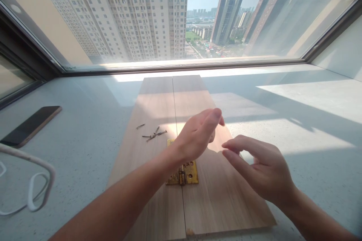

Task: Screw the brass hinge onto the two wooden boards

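Note:
My left hand hovers over a yellow metal hinge, its fingers curled in and its thumb on top. Whatever lies inside the curled fingers is hidden. The hinge sits across the seam of two pale wooden boards, partly covered by my left hand and wrist. Over the right board's edge, my right hand faces my left; its thumb and index tips come close with a narrow gap, and no object shows between them. Several loose screws lie on the left board, one of them apart from the small pile.
A phone rests at the left on the speckled white sill. In front of it are a pale curved bar and a white cable. A large window closes off the far side, with sunlight and shadows across the sill.

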### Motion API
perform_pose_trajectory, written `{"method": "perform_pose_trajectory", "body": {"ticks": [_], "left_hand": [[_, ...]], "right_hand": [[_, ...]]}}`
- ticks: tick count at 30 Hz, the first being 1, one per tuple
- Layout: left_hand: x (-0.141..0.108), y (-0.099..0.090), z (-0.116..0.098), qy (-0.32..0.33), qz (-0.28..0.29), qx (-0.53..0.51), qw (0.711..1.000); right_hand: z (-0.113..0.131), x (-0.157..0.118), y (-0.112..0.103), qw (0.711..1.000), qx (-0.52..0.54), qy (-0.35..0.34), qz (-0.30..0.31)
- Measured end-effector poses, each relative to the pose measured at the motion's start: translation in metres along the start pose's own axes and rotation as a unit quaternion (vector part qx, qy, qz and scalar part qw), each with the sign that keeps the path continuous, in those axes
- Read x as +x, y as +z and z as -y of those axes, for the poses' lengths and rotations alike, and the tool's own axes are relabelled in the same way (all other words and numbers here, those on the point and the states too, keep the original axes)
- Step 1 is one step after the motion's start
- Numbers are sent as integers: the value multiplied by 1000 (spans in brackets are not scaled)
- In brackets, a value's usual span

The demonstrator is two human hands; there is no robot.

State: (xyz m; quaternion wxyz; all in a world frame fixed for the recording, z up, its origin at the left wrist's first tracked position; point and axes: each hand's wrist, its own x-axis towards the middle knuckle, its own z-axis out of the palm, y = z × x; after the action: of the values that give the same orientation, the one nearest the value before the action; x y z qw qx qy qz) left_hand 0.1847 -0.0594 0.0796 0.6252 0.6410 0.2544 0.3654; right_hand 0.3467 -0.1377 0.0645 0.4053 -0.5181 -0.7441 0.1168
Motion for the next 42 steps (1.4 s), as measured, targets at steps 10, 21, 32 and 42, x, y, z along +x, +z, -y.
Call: {"method": "perform_pose_trajectory", "body": {"ticks": [10,21,32,42], "left_hand": [[-19,-20,4,-7,-26,50,998],[-96,-151,24,10,-301,372,878],[-103,-145,37,29,-268,359,894],[-104,-147,39,14,-269,319,908]], "right_hand": [[50,67,1,955,-176,-54,233],[85,110,15,763,-455,-227,400],[75,105,43,768,-416,-241,423],[73,116,43,752,-491,53,436]]}}
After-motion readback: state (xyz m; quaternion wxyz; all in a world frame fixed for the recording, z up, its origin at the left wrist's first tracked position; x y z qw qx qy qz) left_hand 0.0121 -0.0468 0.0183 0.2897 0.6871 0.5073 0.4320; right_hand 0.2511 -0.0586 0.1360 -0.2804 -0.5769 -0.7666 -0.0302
